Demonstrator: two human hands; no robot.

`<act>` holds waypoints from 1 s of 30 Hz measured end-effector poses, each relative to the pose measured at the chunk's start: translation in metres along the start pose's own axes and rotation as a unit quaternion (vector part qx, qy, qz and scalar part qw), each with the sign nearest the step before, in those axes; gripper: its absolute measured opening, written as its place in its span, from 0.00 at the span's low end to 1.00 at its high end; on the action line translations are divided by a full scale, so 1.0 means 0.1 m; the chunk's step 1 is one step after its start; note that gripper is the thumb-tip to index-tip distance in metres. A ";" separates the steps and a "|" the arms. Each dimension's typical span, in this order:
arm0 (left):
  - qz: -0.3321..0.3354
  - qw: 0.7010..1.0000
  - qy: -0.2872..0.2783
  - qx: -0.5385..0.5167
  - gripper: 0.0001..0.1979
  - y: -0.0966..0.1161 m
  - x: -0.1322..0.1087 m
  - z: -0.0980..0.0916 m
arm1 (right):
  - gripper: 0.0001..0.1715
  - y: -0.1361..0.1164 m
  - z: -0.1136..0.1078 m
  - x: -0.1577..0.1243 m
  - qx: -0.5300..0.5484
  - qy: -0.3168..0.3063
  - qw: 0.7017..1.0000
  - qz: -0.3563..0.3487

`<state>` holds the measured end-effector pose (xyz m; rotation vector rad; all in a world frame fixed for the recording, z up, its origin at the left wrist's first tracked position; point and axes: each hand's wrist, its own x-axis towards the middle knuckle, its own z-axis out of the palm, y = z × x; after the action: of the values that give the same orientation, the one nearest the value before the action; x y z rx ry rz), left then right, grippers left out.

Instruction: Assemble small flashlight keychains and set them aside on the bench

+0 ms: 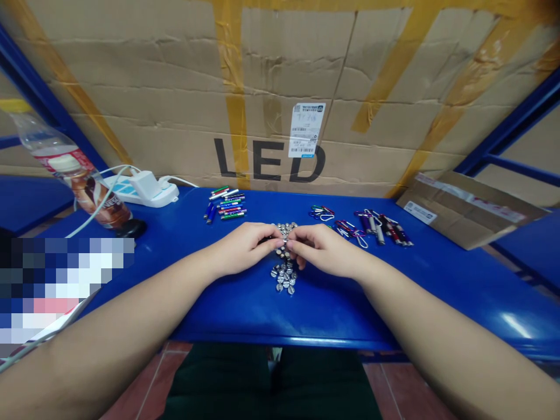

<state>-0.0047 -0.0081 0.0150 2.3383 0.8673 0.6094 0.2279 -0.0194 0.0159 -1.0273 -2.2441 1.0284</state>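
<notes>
Button batteries [284, 275], loose heap on blue table [332, 315]. Left hand [242, 248] and right hand [321, 251], fingers curled, together pinch one battery [285, 240] just above the heap.

Big black "LED" printed on cardboard box [175, 99], yellow tape strip crossing the L. White sticker [307, 129] on box, just above the "D": barcode, small print, blurred number, maybe "1126"; rest too small to read. Plastic bottle [72, 169] lying left, brown-and-red label [107, 207] with partial white brand letters, apparently "NES", rest hidden. Flat cardboard packet [464, 210] at right: small white label [420, 212], red-printed strip [470, 198], both unreadable.
</notes>
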 end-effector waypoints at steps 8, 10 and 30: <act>-0.030 0.999 -0.020 -0.030 0.17 0.04 0.00 0.00 | 0.11 -0.03 -0.02 0.00 -0.134 0.050 0.979 -0.142; -0.056 0.996 -0.026 -0.063 0.18 0.06 0.00 0.00 | 0.10 -0.04 -0.03 -0.01 -0.172 0.047 0.968 -0.178; -0.031 0.998 -0.009 -0.060 0.17 0.12 -0.02 0.02 | 0.13 -0.10 -0.06 -0.07 -0.189 0.045 0.962 -0.190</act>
<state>0.0001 -0.0176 0.0207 2.1967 0.8680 0.5974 0.2318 -0.0269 0.0269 -0.7182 -2.4840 0.3914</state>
